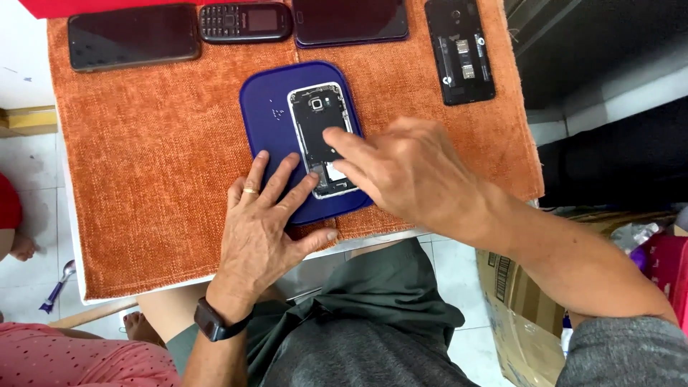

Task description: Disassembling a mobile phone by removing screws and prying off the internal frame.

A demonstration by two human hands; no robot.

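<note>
— Blue mat [261, 107] on the orange cloth [143, 158], opened phone [324, 140] lying on it, back cover already off, insides showing.
— Hands?
— Left hand [261, 222] flat, fingers spread, pinning mat & phone's lower edge. Right hand [408, 168] w/ forefinger out, pressing inside the phone, gripping nothing.
— How far along?
— Prob. mid-job: cover off, phone not closed up yet. Other phones [132, 36] sit untouched at the far edge.

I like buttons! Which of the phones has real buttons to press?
The small black keypad phone at the top of the orange cloth, second from the left. The others show flat dark glass or opened backs, with no keys.
</note>
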